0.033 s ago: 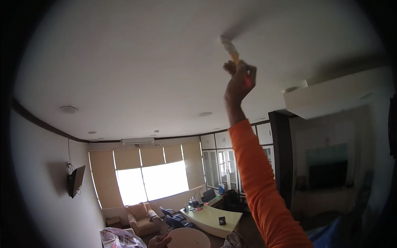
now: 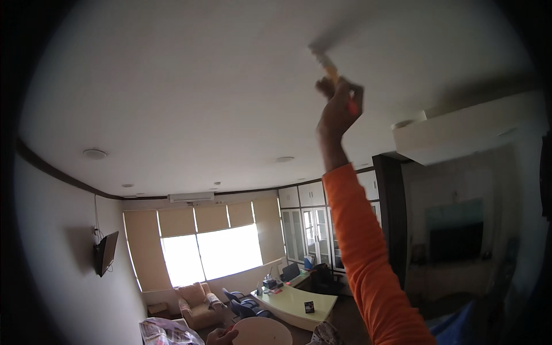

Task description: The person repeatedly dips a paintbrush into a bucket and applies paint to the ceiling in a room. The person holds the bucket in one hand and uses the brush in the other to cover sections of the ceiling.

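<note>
Raised high, my right hand (image 2: 339, 109), below an orange sleeve (image 2: 365, 247), grips a paintbrush (image 2: 329, 69) with a pale handle and whitish bristles. The brush tip meets the white ceiling (image 2: 230, 86), casting a shadow there. Something red shows in that hand's grip. At the lower edge my left hand (image 2: 221, 336) holds a round, pale container or lid (image 2: 261, 332); its contents are too indistinct to tell.
Below are an armchair (image 2: 198, 305), blue chairs (image 2: 241, 305) and a curved desk (image 2: 296, 302). A wall screen (image 2: 106, 253) hangs left. Cabinets (image 2: 305, 230) line the back beside a window (image 2: 224, 253). A boxed ceiling ledge (image 2: 466, 126) juts out at right.
My right hand and the brush have shifted slightly up and to the right along the ceiling. The left hand and round object look the same.
</note>
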The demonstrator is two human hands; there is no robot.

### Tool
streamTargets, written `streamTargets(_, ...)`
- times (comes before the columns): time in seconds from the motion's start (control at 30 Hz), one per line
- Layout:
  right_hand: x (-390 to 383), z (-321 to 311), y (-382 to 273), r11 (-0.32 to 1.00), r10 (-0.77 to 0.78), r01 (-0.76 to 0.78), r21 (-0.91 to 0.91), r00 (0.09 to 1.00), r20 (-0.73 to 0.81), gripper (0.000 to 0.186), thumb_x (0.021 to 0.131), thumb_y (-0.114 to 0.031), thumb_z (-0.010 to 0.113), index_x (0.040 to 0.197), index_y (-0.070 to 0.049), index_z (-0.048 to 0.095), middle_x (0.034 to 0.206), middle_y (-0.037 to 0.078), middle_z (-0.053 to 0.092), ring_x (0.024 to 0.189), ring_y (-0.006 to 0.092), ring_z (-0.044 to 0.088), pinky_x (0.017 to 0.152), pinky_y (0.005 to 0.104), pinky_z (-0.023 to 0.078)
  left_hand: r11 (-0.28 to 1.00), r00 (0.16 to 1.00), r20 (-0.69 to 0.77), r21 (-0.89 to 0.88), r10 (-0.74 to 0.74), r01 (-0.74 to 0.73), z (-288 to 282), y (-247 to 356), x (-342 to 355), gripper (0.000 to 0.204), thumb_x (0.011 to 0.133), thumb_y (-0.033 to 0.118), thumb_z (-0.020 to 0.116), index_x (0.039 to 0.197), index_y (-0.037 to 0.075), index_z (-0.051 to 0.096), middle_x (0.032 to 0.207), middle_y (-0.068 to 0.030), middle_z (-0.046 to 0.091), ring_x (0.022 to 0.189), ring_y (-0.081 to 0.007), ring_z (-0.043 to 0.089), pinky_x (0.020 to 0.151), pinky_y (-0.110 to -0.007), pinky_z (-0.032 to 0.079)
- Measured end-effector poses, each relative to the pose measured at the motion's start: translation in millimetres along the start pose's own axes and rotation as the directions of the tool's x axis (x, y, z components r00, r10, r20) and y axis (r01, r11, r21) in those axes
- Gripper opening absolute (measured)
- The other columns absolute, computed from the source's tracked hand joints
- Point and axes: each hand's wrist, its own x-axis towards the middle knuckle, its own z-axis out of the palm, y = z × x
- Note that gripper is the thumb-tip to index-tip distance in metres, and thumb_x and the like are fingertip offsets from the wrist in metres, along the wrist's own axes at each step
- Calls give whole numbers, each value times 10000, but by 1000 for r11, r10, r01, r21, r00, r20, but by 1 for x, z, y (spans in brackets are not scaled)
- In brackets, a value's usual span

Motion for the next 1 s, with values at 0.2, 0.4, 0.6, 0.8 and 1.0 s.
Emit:
streamTargets(0.2,113,21,-100,958,-247,245,148,969,-7,135,960,-80,576,1001,17,493,871,190,687,701,270,739,717,360,654,999,999,-11,22,41,-41,-7,-10,-2,331,869,315,807,910,-1,717,750,-12,628,626,-125,550,531,-295,439)
streamTargets(0.4,69,2,-29,981,-126,137,140,989,-84,150,987,-107,590,999,1,487,951,198,685,747,252,734,722,372,645,1000,1000,15,-23,-1,2,-1,-3,9,318,870,315,807,854,17,698,717,-1,600,610,-118,537,526,-297,435)
streamTargets(0.6,13,-33,32,978,206,-200,56,970,-131,147,989,-114,614,1043,-6,530,855,177,719,700,262,740,743,372,640,1000,1000,-14,-13,23,-23,3,8,-4,340,865,334,818,845,22,684,700,-3,585,572,-123,526,473,-295,406)
streamTargets(0.8,130,-12,-55,955,-236,235,181,972,-17,192,976,-95,619,1056,50,521,1007,146,612,822,274,698,769,371,678,999,999,-40,-12,30,-30,-4,-5,12,354,857,343,826,845,20,680,711,-9,590,580,-126,532,485,-295,418)
streamTargets(1.0,112,-28,-33,941,-171,185,284,983,-72,257,996,-91,575,1141,95,474,1047,203,652,942,302,716,909,368,642,994,1000,-23,112,17,-15,-8,-25,24,382,857,357,826,903,-3,704,733,-18,610,595,-132,549,511,-294,447)
